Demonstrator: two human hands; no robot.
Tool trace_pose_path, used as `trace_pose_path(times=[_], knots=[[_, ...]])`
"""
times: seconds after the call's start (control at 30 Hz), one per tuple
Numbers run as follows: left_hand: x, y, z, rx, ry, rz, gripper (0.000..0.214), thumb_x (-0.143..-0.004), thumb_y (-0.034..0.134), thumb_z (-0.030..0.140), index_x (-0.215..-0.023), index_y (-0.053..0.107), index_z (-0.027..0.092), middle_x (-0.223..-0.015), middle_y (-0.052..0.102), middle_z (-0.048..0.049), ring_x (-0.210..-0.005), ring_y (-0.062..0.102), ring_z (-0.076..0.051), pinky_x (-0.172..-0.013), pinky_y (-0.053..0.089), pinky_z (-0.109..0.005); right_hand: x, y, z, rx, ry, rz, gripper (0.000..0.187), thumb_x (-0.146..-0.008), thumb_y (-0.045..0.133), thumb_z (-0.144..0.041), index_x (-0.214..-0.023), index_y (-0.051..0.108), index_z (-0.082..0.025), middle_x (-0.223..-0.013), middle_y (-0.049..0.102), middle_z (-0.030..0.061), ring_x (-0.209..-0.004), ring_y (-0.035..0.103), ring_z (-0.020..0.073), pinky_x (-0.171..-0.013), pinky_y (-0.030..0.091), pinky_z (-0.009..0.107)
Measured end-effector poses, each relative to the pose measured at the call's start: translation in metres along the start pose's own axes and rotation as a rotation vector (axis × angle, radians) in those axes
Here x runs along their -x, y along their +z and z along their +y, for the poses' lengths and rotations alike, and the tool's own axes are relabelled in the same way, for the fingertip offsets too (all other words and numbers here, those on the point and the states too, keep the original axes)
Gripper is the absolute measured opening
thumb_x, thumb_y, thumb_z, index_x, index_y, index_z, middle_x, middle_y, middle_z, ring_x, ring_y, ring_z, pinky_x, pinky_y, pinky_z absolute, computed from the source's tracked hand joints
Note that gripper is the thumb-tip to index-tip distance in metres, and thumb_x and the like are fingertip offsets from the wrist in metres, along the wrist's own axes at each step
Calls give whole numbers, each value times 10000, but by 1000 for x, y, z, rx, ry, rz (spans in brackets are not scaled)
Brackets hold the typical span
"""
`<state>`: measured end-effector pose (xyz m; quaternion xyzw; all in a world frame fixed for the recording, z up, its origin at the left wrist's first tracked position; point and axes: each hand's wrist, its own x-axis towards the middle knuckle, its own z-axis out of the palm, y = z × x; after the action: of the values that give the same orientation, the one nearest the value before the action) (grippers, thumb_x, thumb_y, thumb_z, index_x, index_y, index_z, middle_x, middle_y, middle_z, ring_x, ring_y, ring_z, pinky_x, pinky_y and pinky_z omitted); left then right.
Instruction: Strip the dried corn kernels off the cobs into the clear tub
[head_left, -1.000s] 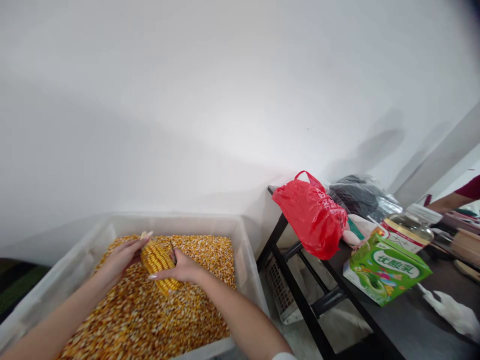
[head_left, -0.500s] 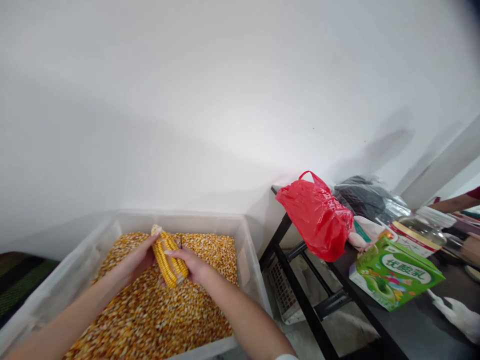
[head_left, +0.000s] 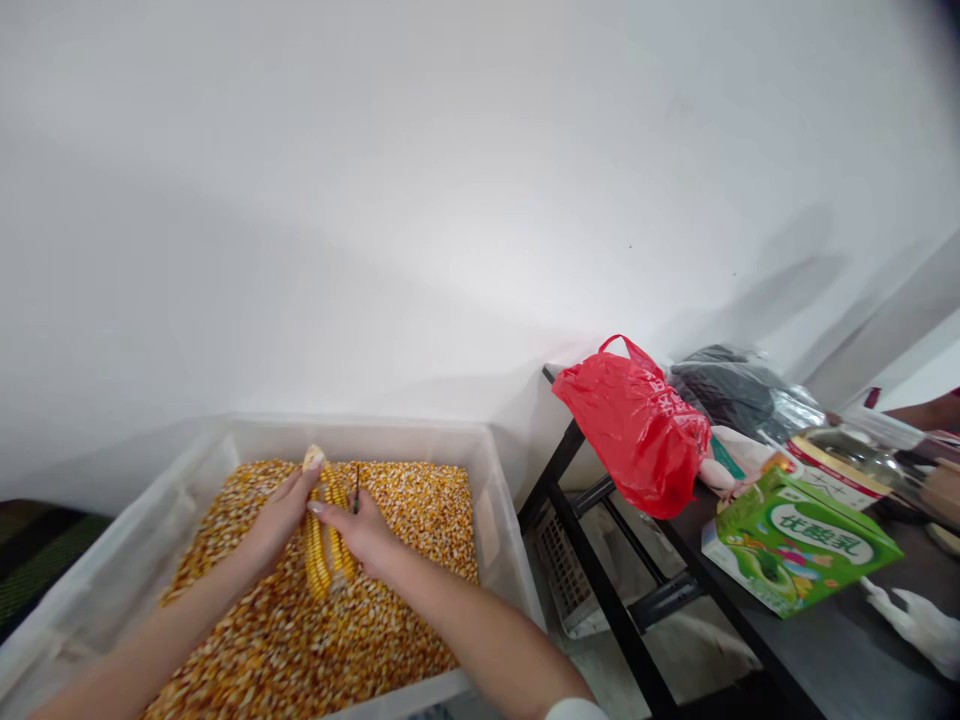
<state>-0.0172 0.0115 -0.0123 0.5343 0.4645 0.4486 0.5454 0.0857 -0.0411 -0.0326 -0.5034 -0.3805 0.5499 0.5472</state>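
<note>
My left hand (head_left: 283, 518) is closed round an ear of corn (head_left: 318, 560), which stands tilted with its pale end up. Pale bare strips show between its rows of yellow kernels. From the other side my right hand (head_left: 367, 532) is closed, its thumb lying across the front of the cob. A thin dark pointed tool (head_left: 357, 487) sticks up out of my right fingers; its lower part is hidden. Beneath both hands lie loose corn kernels (head_left: 420, 590), filling a large whitish plastic bin (head_left: 510, 540).
Right of the bin stands a black-framed table (head_left: 825, 660). On it are a red plastic bag (head_left: 637, 430), a green carton (head_left: 802, 545), a clear jar (head_left: 844, 465) and a white glove (head_left: 919, 625). A crate (head_left: 570, 575) sits below. Another person's arm (head_left: 926, 413) shows far right.
The ear of corn has turned more upright, showing a bare strip. My right thumb has shifted left across it, and the dark tool stands out more clearly above my right hand.
</note>
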Motion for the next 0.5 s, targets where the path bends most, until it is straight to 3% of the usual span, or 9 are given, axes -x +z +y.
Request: trace_pose_path(times=[0.13,0.2,0.27,0.33,0.4,0.5], knots=[[8,4,7,-9,1,59,388,-706,540,535,-903,606,208,-986,645,-33,-1092,513,-255,-979,373,-348,5,3,-4,-134,49,-74,522,-575,723,-450,-972,506,-189,-935,617,26,-788,618,163,-769,480,311],[9,5,9,100,-55,27,359,-696,575,502,-895,604,204,-902,663,-33,-998,569,-253,-906,435,-347,7,1,-9,-31,59,-95,523,-592,703,-477,-977,499,-186,-930,608,30,-799,608,164,-768,476,319],[8,3,10,273,-197,-54,346,-692,596,464,-886,595,177,-779,669,-43,-820,623,-248,-764,501,-346,10,-3,-23,211,22,-66,546,-579,690,-528,-950,501,-175,-903,598,43,-812,592,180,-769,470,344],[3,-2,9,424,-395,-100,306,-702,594,427,-843,584,156,-661,656,-47,-641,624,-228,-626,519,-334,18,-8,-48,484,-108,28,584,-538,692,-572,-912,503,-166,-889,587,59,-836,570,204,-784,457,379],[-2,-9,7,522,-574,-83,257,-728,566,405,-798,569,158,-589,638,-41,-528,595,-204,-544,513,-326,34,-11,-87,520,-281,104,579,-570,669,-572,-953,491,-177,-990,567,73,-930,545,207,-851,431,391],[-9,-17,1,554,-604,27,196,-768,525,364,-791,561,173,-585,637,-24,-490,582,-185,-507,518,-323,75,-12,-160,258,-612,-98,466,-653,665,-452,-994,439,-230,-1146,522,45,-1070,509,182,-939,404,385]])
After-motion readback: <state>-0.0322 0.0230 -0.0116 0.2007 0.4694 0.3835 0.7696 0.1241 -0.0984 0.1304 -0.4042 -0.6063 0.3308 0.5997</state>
